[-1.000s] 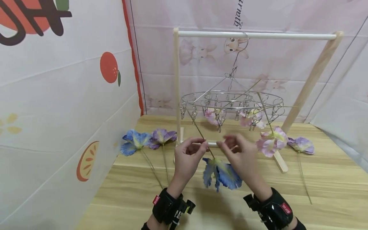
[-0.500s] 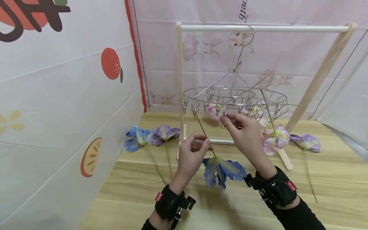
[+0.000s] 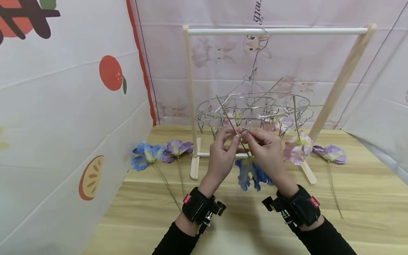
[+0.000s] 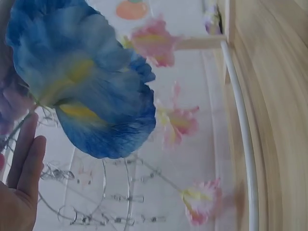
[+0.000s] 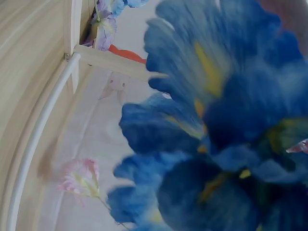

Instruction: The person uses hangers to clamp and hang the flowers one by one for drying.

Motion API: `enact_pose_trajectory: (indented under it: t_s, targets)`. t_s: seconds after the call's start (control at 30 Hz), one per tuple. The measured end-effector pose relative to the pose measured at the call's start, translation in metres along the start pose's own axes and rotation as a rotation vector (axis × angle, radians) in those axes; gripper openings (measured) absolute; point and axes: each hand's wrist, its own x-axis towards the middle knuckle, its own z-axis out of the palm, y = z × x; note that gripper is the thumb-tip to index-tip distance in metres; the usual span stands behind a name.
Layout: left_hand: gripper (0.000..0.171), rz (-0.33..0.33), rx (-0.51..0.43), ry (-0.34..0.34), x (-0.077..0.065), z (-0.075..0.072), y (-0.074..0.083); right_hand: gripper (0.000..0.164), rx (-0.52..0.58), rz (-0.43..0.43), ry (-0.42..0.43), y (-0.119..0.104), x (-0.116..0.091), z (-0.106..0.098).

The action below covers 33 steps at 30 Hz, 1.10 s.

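A blue artificial flower (image 3: 243, 173) hangs bloom-down beneath my hands, its stem slanting up to the left past the hanger's front edge. My left hand (image 3: 224, 150) pinches that stem between thumb and fingers. Beside it, my right hand (image 3: 266, 147) pinches a small wire clip (image 3: 245, 130) of the round metal clip hanger (image 3: 197, 108). The fingertips of both hands nearly meet there. Whether the stem sits inside the clip is hidden by fingers. Blue petals (image 4: 101, 82) fill much of the left wrist view, and the bloom (image 5: 211, 125) hides my right hand in the right wrist view.
The hanger hooks over a white bar (image 3: 223, 32) on a wooden stand (image 3: 188, 88). Pink flowers (image 3: 298, 148) hang from it. On the table (image 3: 134, 219) lie a blue flower (image 3: 146, 156) and a purple flower (image 3: 176, 149) at left, another purple flower (image 3: 331, 154) at right.
My right hand has left the stem's side and gone up to a clip. My left hand has moved up and right with the blue flower, bringing its stem beside that clip.
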Motion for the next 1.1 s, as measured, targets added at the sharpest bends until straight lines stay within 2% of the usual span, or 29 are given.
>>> enact_pose_trajectory:
  t_s: [0.2,0.37,0.47,0.57,0.73,0.83,1.0,1.1]
  targets:
    - [0.019,0.017,-0.053,0.065,0.001,0.002,0.001,0.018,-0.006,0.130,-0.110,0.000,0.003,-0.003]
    - [0.028,0.030,-0.085,0.123,-0.002,-0.001,-0.005,0.027,-0.165,0.181,-0.143,-0.002,0.005,-0.005]
    - [0.031,0.059,-0.070,0.138,-0.003,-0.006,-0.005,0.024,-0.239,0.148,-0.100,-0.006,0.002,-0.006]
    - [0.031,0.061,-0.027,0.152,-0.004,-0.012,-0.004,0.019,-0.249,0.063,-0.080,-0.013,-0.003,-0.005]
    - [0.032,0.027,0.071,0.193,-0.009,-0.021,-0.002,0.011,-0.195,-0.071,-0.142,-0.031,-0.014,0.003]
    - [0.033,0.008,0.095,0.194,-0.016,-0.025,-0.002,0.012,-0.151,-0.081,-0.176,-0.039,-0.021,0.011]
    - [0.034,-0.039,0.079,0.205,-0.034,-0.033,-0.005,0.012,-0.125,-0.081,-0.212,-0.042,-0.029,0.023]
    - [0.032,-0.069,0.093,0.264,-0.044,-0.049,-0.006,0.016,-0.105,-0.085,-0.252,-0.046,-0.029,0.041]
